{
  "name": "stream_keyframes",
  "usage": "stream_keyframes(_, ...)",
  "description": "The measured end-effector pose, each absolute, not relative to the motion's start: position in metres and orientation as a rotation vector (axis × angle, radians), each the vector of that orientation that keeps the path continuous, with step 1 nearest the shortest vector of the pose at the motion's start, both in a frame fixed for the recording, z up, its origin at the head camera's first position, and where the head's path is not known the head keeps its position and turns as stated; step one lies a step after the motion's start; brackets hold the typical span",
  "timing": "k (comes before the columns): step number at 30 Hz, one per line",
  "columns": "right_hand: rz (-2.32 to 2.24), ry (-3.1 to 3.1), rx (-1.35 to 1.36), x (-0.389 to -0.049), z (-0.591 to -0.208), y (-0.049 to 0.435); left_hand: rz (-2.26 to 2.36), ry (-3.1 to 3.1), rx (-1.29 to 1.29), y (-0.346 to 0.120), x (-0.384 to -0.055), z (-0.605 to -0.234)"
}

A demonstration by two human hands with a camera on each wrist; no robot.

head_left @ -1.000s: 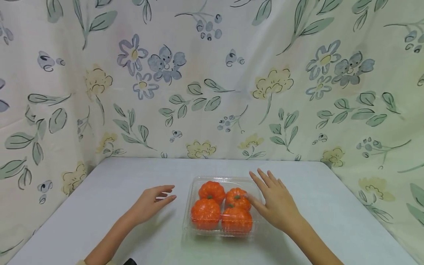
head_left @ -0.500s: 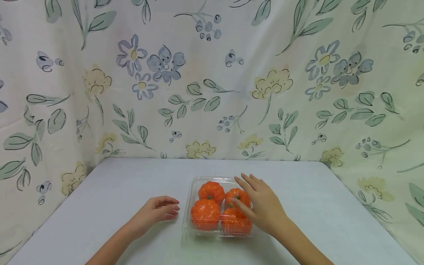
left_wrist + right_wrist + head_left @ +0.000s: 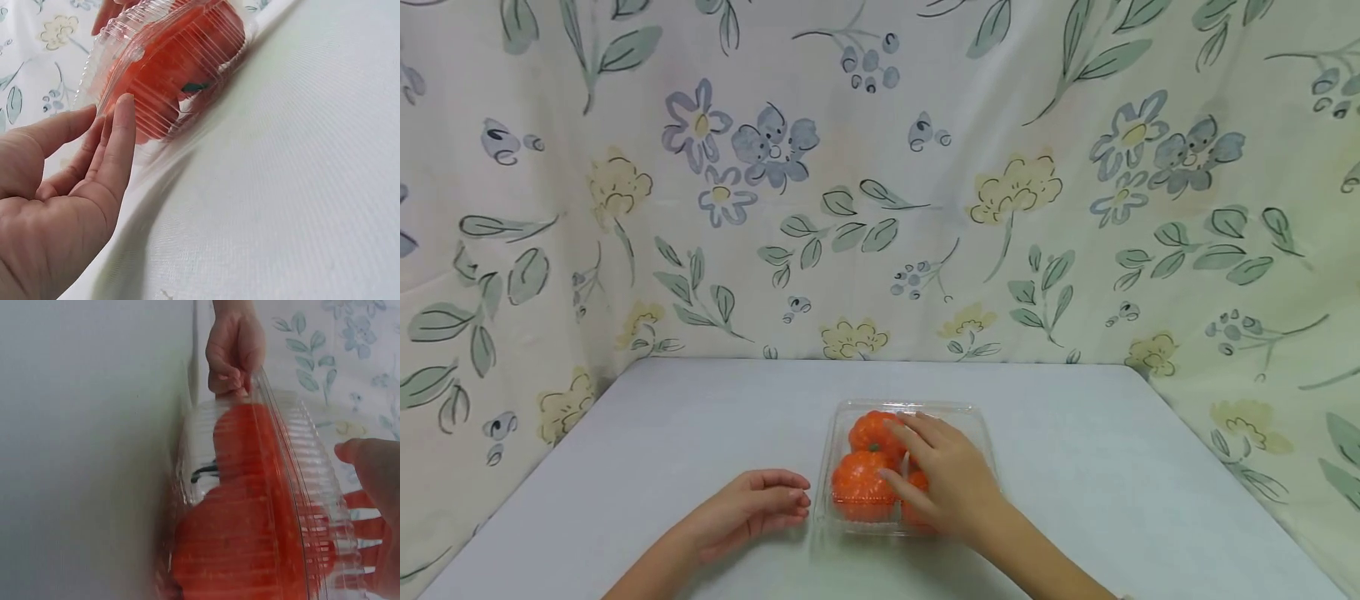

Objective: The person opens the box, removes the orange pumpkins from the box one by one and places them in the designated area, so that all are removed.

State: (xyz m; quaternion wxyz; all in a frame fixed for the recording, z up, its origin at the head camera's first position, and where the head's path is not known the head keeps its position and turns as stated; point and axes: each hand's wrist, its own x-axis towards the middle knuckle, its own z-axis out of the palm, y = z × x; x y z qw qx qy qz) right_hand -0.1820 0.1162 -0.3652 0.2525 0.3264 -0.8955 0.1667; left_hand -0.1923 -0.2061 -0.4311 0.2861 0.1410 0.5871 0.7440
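Note:
A clear ribbed plastic clamshell box (image 3: 966, 414) lies on the table with several small orange pumpkins inside, green stems showing. In the head view, the front left pumpkin (image 3: 863, 485) and the back left pumpkin (image 3: 874, 432) are plain to see; those on the right are mostly covered. My left hand (image 3: 748, 507) is at the box's left front edge, thumb and fingers apart in the left wrist view, fingertips right at the rim (image 3: 107, 94). Over the right half of the lid, my right hand (image 3: 951, 471) spreads its fingers, holding nothing.
The white table (image 3: 700, 408) extends around the box on all sides. Behind it and at both sides hangs a pale curtain (image 3: 880, 275) printed with flowers and leaves.
My right hand has moved left, from the box's right side to over its lid. My left hand has come nearer and lower, towards the left front rim. The box stays in place.

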Motion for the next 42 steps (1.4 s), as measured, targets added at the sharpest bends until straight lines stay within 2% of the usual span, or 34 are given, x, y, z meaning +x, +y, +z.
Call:
stream_keyframes(16, 0.373, -2.48, 0.975, -0.172, -0.377, 0.09, 1.94, 1.384, 0.485, -0.199, -0.187, -0.44)
stream_keyframes(29, 0.035, -2.603, 0.946, -0.164, -0.383, 0.077, 1.903, 1.348, 0.528, -0.193, -0.185, -0.441)
stream_keyframes(42, -0.063, -2.517, 0.913, -0.162, -0.393, 0.074, 1.946, 1.274, 0.56, -0.187, -0.182, -0.44)
